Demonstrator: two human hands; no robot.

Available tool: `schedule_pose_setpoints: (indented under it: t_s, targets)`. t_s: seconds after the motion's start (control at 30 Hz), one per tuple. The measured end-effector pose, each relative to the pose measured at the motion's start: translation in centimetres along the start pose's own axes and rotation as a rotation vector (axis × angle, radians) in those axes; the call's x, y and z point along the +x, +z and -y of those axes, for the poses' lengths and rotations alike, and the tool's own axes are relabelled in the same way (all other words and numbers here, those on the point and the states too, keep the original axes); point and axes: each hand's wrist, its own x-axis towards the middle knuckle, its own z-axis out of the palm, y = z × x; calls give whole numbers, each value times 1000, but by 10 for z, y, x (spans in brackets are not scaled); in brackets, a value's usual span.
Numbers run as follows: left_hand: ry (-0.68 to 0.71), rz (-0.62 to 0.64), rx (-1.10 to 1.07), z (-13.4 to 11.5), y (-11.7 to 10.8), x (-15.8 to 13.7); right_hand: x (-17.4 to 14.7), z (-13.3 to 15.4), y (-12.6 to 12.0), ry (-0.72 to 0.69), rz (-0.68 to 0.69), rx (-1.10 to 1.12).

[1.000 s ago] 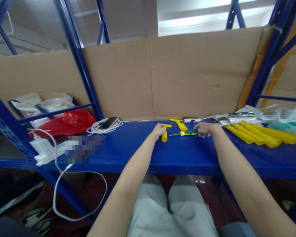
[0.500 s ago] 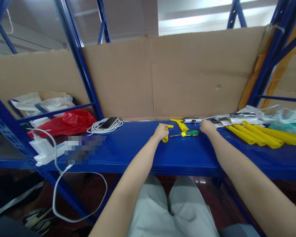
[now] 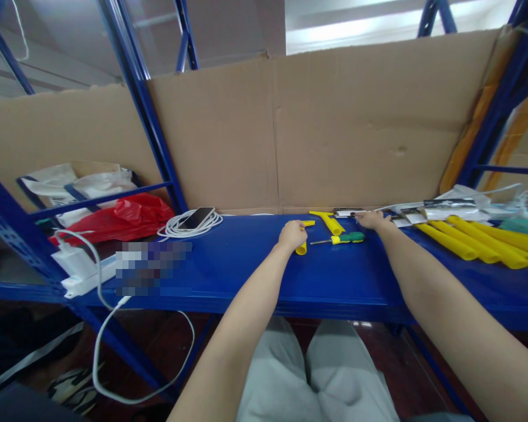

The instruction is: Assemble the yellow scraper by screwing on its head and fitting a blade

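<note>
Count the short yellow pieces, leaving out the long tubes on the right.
2. One short piece is in the left hand, which partly hides it; the other short piece lies just behind the screwdriver.

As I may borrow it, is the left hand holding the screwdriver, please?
No, the left hand holds a yellow piece, while the screwdriver lies on the shelf.

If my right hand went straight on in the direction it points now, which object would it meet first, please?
Probably the small black-and-white item at the back of the shelf, just beyond the fingertips of the right hand. They may already touch; depth is unclear here.
</note>
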Motion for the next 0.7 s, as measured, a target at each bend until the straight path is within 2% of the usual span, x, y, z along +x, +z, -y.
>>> schedule_pose_setpoints:
  t_s: [0.1, 0.17, 0.33, 0.5, 0.57, 0.7]
  targets:
    - [0, -2, 3, -1, 0, -1, -5, 4, -1, 92, 17, -12]
    - [-27, -8, -26, -2, -1, -1, -11, 9, -2, 100, -4, 14]
    - [-64, -33, -92, -3, -4, -1, -19, 18, -10, 108, -157, 165]
    - [-25, -114, -164, -7, -6, 2, -25, 35, -24, -27, -309, 281]
    - [-38, -163, -264, -10, -6, 4, -36, 46, -28, -111, -365, 298]
    - [-65, -212, -526, -16, -10, 6, -68, 70, -28, -279, -377, 291]
